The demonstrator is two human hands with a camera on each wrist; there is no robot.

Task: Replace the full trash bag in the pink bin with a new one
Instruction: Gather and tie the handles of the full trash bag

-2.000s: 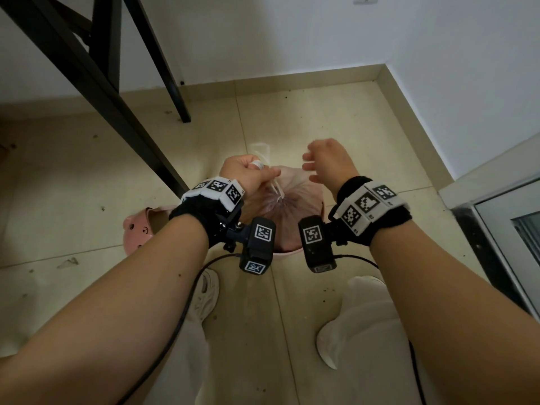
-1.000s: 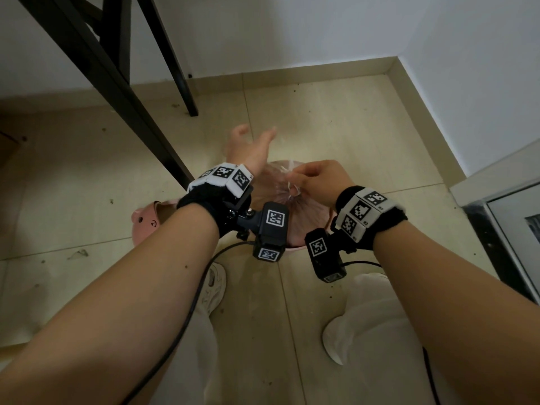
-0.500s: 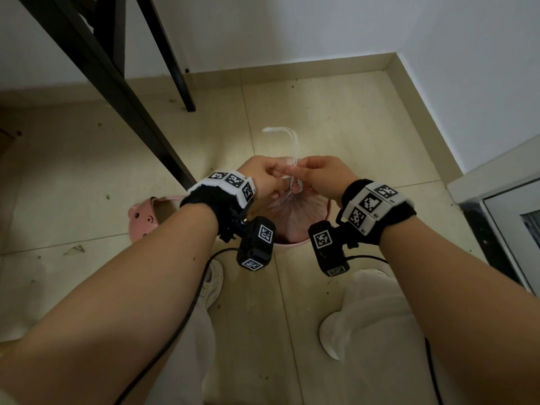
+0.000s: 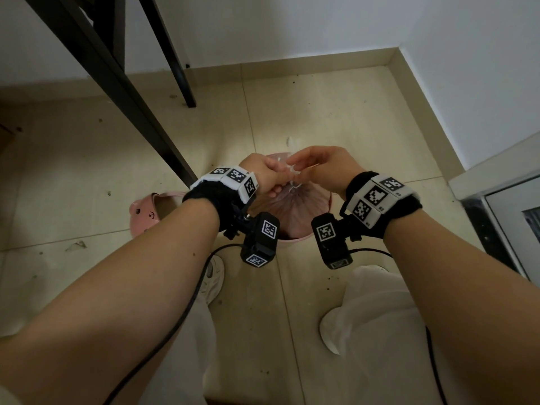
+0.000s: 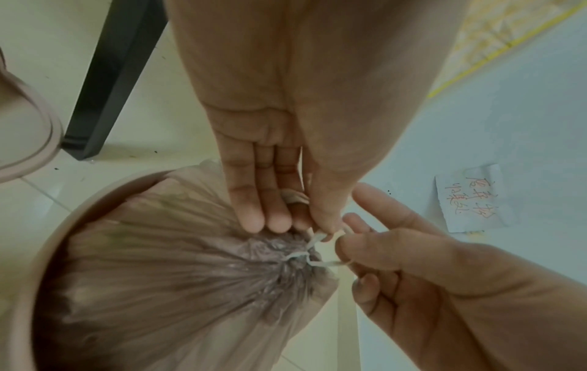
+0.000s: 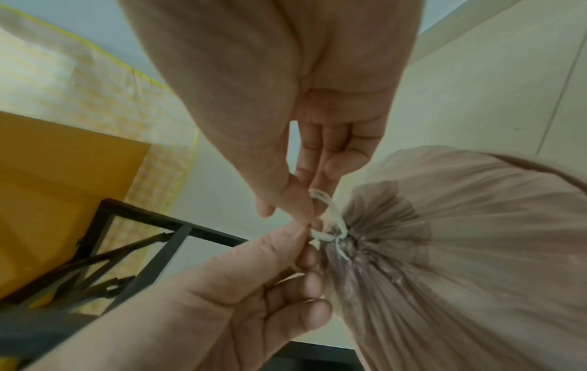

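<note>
The pink bin [image 4: 292, 239] stands on the floor between my feet, holding a full translucent pinkish trash bag [image 4: 295, 206]. The bag's mouth is gathered tight by a white drawstring [image 5: 305, 253]. My left hand [image 4: 268, 173] and right hand [image 4: 318, 165] meet right above the gathered neck. In the left wrist view, my left hand [image 5: 301, 227] pinches one strand with thumb and fingers curled. In the right wrist view, my right hand [image 6: 309, 213] pinches a small loop of the drawstring [image 6: 330, 215] beside the bag [image 6: 476, 238]. The strands cross in a knot at the neck.
A pink lid with a face [image 4: 144, 213] lies on the floor left of the bin. Black table legs [image 4: 131, 106] slant down at the left. White walls form a corner behind, and a cabinet frame [image 4: 496, 206] stands at the right. My shoes [image 4: 214, 277] are close by.
A second ago my left hand was open over the bag. It has since closed on the drawstring. The tall loop seen half a second ago has been drawn down short at the neck.
</note>
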